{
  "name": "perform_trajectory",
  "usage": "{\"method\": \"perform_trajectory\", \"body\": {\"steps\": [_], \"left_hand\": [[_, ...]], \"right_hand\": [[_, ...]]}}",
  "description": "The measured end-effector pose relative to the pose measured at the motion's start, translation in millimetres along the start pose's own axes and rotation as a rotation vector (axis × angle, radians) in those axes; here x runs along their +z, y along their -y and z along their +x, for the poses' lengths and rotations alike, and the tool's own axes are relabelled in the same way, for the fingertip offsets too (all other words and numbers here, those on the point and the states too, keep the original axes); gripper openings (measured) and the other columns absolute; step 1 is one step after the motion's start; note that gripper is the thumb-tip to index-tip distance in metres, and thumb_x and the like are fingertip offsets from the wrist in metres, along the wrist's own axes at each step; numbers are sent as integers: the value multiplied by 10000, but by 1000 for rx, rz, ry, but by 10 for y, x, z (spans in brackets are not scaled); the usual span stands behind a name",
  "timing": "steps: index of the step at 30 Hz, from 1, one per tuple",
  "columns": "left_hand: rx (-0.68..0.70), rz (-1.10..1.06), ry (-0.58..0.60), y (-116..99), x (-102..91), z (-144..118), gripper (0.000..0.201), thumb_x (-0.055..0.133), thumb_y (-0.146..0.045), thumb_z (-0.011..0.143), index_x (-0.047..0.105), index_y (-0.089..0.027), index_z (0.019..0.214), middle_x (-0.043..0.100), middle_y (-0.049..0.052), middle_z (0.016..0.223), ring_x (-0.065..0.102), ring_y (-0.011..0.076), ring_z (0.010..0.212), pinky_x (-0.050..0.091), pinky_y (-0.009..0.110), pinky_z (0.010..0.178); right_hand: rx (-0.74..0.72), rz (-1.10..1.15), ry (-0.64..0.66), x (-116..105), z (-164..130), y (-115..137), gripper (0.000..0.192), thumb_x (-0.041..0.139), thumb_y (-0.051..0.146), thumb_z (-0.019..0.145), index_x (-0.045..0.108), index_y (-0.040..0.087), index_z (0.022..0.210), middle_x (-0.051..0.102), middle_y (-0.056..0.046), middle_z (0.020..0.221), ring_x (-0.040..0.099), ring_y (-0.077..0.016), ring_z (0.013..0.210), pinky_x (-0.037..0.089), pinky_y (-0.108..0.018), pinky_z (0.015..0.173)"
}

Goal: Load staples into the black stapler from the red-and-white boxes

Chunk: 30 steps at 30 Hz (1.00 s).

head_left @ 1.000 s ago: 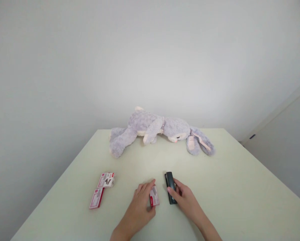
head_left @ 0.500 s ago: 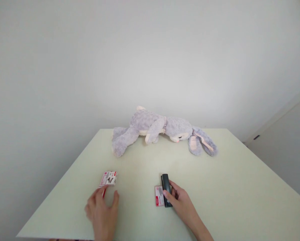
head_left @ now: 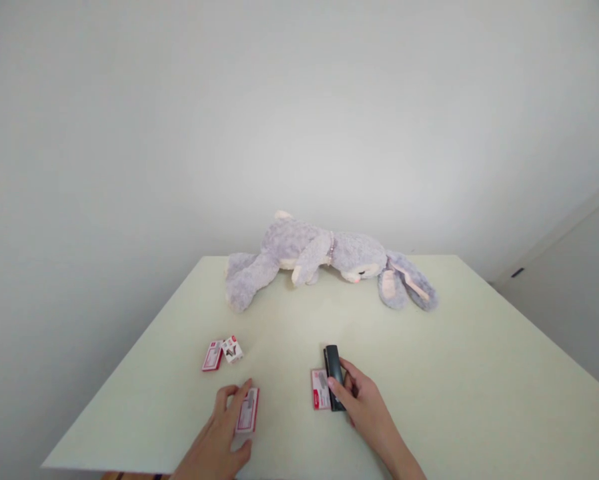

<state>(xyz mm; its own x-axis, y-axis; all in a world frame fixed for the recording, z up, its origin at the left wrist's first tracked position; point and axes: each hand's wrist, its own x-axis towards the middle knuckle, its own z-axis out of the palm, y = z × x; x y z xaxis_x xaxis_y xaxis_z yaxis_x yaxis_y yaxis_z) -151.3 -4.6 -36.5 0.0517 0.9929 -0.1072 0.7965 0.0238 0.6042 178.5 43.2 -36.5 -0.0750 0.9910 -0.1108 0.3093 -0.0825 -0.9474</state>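
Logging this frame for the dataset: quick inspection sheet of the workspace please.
Surface: pale green table, edges in view.
Job's things: dark stapler under right hand; red-white box under left hand; another box lies beside the stapler.
Clutter: two small boxes to the left; grey plush rabbit lying at the far edge.
Grippers: both hands rest on their items, neither lifted.
Cables: nothing seen.
Surroundings: plain white wall.

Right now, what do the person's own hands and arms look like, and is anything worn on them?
Both hands are bare: no gloves, rings or watch show on the left hand or the right hand. The forearms in view are bare too, with no sleeves. Fingernails are short and plain.
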Motion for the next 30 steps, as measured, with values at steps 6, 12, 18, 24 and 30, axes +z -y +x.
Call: {"method": "perform_trajectory", "body": {"steps": [6,12,18,24,30], "left_hand": [[181,-52,63,-803,21,331,555,612,-168,715,571,-280,1257,519,77,1361,641,243,1081,529,390,975],[399,-42,116,-1506,277,483,526,615,-138,720,614,-300,1221,648,46,1254,550,277,1209,434,416,1070],[423,-116,178,-1486,392,471,557,657,-145,708,614,-286,1246,659,41,1259,546,280,1187,422,410,1075],[423,-129,89,-1251,375,455,768,728,-306,821,416,-308,1523,530,57,1502,458,287,1372,391,450,1162],[125,34,-468,16,-436,846,394,425,-385,1000,605,-242,1320,676,78,1309,598,282,1211,385,533,1143]], "right_hand": [[2,-4,17,-8,-18,44,676,583,638,933,606,165,1416,405,65,631,423,-141,567,337,-254,526],[-11,5,31,-50,-89,85,637,587,625,944,634,158,1375,369,72,640,383,-131,585,307,-252,551],[14,5,29,-73,-177,120,626,595,602,952,619,164,1398,359,69,661,365,-131,616,296,-251,566],[15,-7,32,-72,-140,73,657,601,622,936,613,170,1413,371,67,658,382,-135,618,301,-250,566],[43,6,23,-76,-128,66,622,619,596,935,631,175,1393,351,75,643,358,-125,591,280,-250,556]]}}
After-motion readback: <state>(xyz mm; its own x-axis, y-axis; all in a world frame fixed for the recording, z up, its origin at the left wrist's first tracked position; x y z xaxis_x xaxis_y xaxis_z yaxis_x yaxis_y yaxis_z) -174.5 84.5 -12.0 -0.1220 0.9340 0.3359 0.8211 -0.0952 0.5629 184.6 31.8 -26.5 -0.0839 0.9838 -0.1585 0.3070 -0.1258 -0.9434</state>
